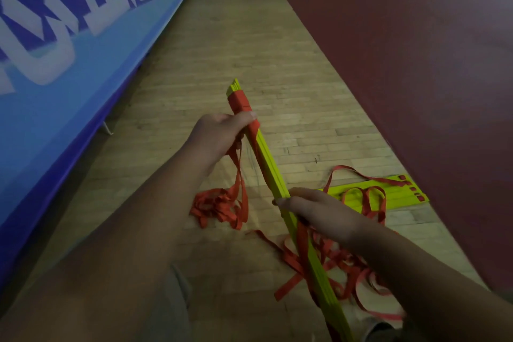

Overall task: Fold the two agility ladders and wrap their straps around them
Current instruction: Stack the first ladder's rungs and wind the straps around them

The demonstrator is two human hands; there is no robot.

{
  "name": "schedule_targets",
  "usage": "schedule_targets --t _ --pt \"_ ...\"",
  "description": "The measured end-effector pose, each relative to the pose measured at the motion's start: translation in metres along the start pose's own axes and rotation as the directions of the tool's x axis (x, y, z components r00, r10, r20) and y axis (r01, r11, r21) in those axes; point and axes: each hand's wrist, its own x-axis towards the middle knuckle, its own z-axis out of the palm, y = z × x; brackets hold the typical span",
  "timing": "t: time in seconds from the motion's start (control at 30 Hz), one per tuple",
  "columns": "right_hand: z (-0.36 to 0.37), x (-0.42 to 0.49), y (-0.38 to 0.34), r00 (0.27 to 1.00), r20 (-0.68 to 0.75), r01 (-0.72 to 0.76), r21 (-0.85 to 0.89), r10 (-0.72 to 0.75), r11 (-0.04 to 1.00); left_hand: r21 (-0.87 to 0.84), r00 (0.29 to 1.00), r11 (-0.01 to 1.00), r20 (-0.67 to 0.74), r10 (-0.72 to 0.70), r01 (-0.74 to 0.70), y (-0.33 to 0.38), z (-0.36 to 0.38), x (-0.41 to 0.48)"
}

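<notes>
Gripping far end: left hand [219, 133] held the folded ladder [273, 172].
Middle: right hand [319, 211] clasped it too.
Right: second ladder [394, 192] lay flat.

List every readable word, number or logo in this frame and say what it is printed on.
Blue banner: large white characters, cropped by the frame and blurred; not readable.
Yellow ladder bundle and second ladder, lying flat: no print visible.
No other text shows.
</notes>
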Motion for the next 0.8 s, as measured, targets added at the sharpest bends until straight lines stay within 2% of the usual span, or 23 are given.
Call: schedule_targets --t 0.1,0.2,0.4,0.6,0.8 --pt "-0.007 -0.007 -0.008 0.991 0.135 -0.022 0.128 0.004 0.992 -0.125 0.999 0.992 0.048 0.021 -0.015 0.003 -0.008 0.004" --pt "-0.009 -0.008 -0.008 0.976 0.217 -0.034 0.244 -0.02 0.969 -0.163 0.994 0.986 0.096 0.044 -0.028 0.003 -0.015 0.006" --pt "-0.008 -0.008 -0.011 0.976 0.213 -0.007 0.26 -0.05 0.966 -0.24 0.989 0.971 0.142 0.042 -0.007 0.002 -0.028 0.01" --pt "-0.011 -0.007 -0.008 0.981 0.19 -0.023 0.326 -0.041 0.945 -0.244 0.984 0.97 0.164 0.067 -0.026 0.002 -0.033 0.011" --pt "-0.021 -0.006 -0.007 0.983 0.178 -0.001 0.273 -0.05 0.962 -0.291 0.979 0.957 0.187 0.079 -0.022 0.001 -0.033 0.012"
